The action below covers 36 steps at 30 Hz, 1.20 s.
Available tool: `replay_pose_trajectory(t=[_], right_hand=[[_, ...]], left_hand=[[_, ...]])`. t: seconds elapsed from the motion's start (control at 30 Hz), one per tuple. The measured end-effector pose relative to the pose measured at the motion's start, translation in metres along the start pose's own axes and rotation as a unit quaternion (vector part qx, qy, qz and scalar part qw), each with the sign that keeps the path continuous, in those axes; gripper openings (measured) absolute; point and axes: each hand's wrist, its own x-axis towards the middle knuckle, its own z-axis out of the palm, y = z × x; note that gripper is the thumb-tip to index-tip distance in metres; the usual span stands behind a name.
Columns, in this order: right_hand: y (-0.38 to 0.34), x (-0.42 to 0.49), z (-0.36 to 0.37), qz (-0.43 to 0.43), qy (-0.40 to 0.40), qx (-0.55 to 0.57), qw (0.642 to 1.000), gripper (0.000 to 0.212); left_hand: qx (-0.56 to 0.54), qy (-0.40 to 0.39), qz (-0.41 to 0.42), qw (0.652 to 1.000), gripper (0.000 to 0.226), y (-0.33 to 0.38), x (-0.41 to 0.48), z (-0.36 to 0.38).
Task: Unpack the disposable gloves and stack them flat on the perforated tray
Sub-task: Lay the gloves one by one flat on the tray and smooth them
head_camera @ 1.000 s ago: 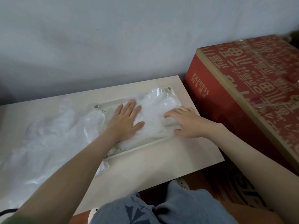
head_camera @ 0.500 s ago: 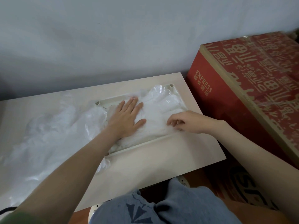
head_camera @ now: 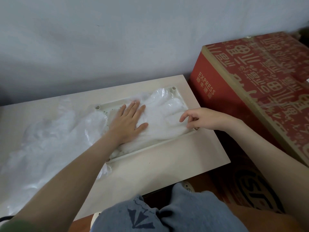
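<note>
A cream perforated tray (head_camera: 151, 147) lies on the pale table, with clear disposable gloves (head_camera: 164, 114) spread flat inside it. My left hand (head_camera: 127, 122) rests palm down on the gloves at the tray's left half, fingers spread. My right hand (head_camera: 203, 118) hovers at the tray's right edge, fingers loosely curled, thumb and forefinger apart, touching or just above the glove's edge. A loose heap of clear gloves (head_camera: 41, 144) covers the table to the left of the tray and overlaps its left end.
The table (head_camera: 175, 166) ends just right of the tray and near my knees. A large red printed carton (head_camera: 260, 91) stands close on the right. A grey wall runs behind. My grey-blue trousers (head_camera: 167, 213) fill the bottom.
My right hand has lifted off the gloves, curled its fingers and drawn back toward the tray's right edge. My left hand stays pressed flat in place.
</note>
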Motion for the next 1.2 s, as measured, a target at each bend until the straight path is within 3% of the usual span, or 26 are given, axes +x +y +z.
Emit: replay_pose_trajectory(t=[0.13,0.33,0.5,0.67,0.87,1.07,1.2], right_hand=[[0.002,-0.002,-0.004,0.003,0.016,0.003,1.0,0.024],[-0.017,0.007,0.008,-0.074,0.162,-0.08,0.981,0.035],[-0.034,0.025,0.046,-0.122,0.119,-0.265,0.949,0.049],[-0.033,0.036,0.061,-0.091,0.066,-0.322,0.94,0.052],[-0.034,0.036,0.064,-0.091,0.067,-0.331,0.937,0.054],[-0.062,0.035,0.062,-0.114,0.133,-0.383,0.907,0.051],[-0.092,0.034,0.069,-0.147,0.152,-0.351,0.912,0.05]], left_hand=[[0.002,0.001,-0.001,1.0,0.084,0.0,0.0,0.0],[-0.025,0.011,0.013,1.0,0.09,0.001,-0.001,-0.003],[-0.077,0.018,0.033,0.996,0.089,0.006,0.001,-0.01],[-0.136,0.065,0.067,0.986,0.059,0.005,0.003,-0.019],[-0.116,0.194,-0.008,0.974,0.031,-0.006,-0.009,-0.039],[-0.075,0.321,-0.044,0.943,0.029,-0.025,-0.051,-0.074],[-0.046,0.3,-0.143,0.942,0.037,-0.046,-0.103,-0.086]])
